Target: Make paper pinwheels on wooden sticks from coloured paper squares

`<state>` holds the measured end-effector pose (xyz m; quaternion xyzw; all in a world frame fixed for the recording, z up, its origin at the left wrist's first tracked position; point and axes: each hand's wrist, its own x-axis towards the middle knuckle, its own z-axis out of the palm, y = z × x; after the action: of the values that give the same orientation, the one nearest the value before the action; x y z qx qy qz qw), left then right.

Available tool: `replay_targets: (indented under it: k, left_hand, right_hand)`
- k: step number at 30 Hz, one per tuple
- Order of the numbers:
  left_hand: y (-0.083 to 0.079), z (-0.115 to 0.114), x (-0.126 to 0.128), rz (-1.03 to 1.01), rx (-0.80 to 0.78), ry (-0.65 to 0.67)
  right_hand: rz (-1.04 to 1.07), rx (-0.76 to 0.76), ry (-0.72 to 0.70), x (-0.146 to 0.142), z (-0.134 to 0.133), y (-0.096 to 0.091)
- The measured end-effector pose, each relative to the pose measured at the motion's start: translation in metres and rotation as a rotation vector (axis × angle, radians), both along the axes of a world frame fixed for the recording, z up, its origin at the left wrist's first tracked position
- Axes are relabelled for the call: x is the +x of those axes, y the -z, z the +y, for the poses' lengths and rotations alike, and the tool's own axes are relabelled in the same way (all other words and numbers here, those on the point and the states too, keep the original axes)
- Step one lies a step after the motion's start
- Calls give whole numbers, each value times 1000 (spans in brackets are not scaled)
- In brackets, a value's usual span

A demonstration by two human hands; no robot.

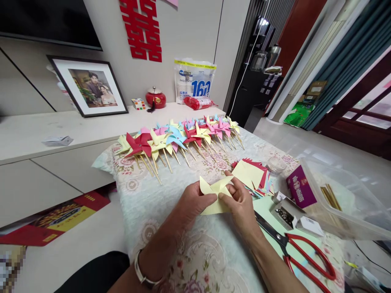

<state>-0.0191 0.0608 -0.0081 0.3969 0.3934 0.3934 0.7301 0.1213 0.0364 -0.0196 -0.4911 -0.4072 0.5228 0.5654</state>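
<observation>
Forearms (166, 248) of the person rise from the bottom edge, w/ a silver-tone bracelet (141, 270) on the L wrist. L hand (191, 203) & R hand (242, 201) meet nr frame ctr, both clamped on one pale-yellow paper (215, 208); thumbs pressed on its middle, nearly touching, two pointed corners sticking up.

Floral tablecloth (189, 252) underneath. Just beside R hand, R of ctr: stack of paper squares (248, 174), yellow on top, red & other colors below. Lower R: big scissors (281, 240), red handles, blades angled twd the R wrist, lying on pale-green sheets (264, 205). Above them, small open box w/ metal bits (284, 215); white carton (310, 226) next to it. R edge: clear plastic tub (351, 215) w/ purple label (301, 187) & wooden sticks (331, 197) inside.

Upper ctr, across the table: rows of pinwheels (177, 136) on sticks, red, yellow, blue, pink. Bkgd, upper L to ctr: white cabinet (91, 128) w/ framed photo (91, 87), puzzle cube (139, 104), red lidded pot (155, 99), plastic bag (195, 81) marked "160"; red cutout characters (142, 30) on wall.
</observation>
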Motion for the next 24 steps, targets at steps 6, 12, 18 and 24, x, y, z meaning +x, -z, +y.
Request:
replay_targets:
  k: [6, 12, 18, 24]
  left_hand:
    - [12, 4, 1, 39, 31, -29]
    - [6, 3, 1, 34, 6, -12]
    - [7, 10, -12, -7, 26, -8]
    - [10, 17, -25, 63, 19, -51]
  right_hand:
    - [17, 38, -7, -4, -2, 5]
    - [30, 24, -46, -5, -3, 4]
    - [27, 95, 6, 3, 4, 11]
    - [-212, 299, 53, 12, 3, 10]
